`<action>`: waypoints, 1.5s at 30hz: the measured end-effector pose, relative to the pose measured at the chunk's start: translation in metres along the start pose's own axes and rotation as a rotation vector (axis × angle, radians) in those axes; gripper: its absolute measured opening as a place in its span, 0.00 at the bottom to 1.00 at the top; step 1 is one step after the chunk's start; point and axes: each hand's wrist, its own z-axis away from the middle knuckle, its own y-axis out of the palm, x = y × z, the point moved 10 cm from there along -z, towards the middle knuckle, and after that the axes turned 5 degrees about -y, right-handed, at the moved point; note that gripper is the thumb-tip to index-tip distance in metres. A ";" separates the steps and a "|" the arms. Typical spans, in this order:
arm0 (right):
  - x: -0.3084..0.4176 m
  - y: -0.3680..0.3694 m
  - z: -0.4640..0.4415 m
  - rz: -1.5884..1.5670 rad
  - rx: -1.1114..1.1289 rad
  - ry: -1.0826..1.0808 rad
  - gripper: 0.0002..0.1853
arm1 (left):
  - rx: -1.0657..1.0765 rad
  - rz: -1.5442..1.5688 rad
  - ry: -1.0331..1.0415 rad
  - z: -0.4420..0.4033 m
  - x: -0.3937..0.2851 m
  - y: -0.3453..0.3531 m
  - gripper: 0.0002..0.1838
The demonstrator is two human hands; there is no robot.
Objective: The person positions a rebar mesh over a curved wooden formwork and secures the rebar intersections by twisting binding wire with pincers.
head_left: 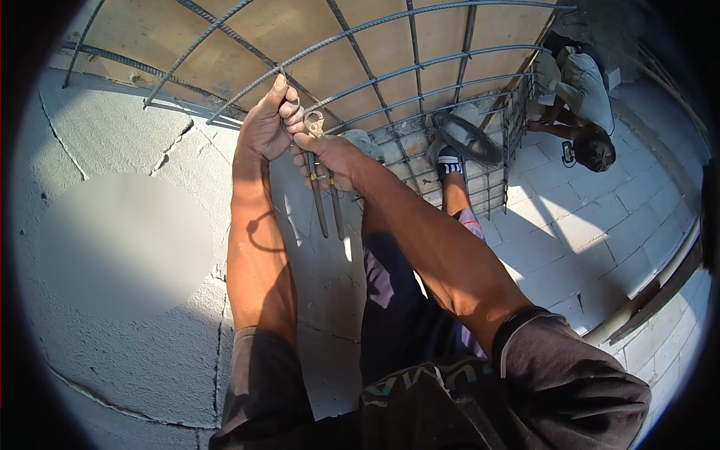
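My left hand (271, 124) is raised to a crossing in the rebar grid (351, 31). Its thumb and forefinger pinch a thin tie wire (281, 69) looped at that crossing, and the other fingers are curled in. Just below and to the right, my right hand (334, 159) is wrapped around a pair of end-cutting pincers (316, 124). The pincers' head points up, close to my left fingers, and the two long handles hang down below my palm.
A coil of dark wire (480, 154) rests against the mesh near my shoe (450, 160). Brown board (390, 52) stands behind the bars. At right, another person (589, 94) bends over by the grid's end. Pale block wall (112, 150) is at left.
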 end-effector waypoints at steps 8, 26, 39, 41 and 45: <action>-0.047 -0.091 0.034 0.309 -0.269 0.051 0.21 | -0.554 -0.421 0.049 0.028 -0.029 -0.013 0.23; 0.038 -0.036 0.092 0.486 -0.108 -0.316 0.26 | -0.965 -1.134 0.366 0.065 -0.051 0.042 0.24; 0.077 -0.004 0.108 0.891 -0.310 -0.582 0.33 | -0.955 -1.050 0.344 0.070 -0.039 0.035 0.20; 0.083 0.001 0.110 0.881 -0.309 -0.561 0.33 | -0.970 -0.998 0.319 0.069 -0.037 0.031 0.20; 0.084 0.002 0.105 1.001 -0.351 -0.562 0.31 | -0.975 -1.051 0.194 0.069 -0.034 0.032 0.21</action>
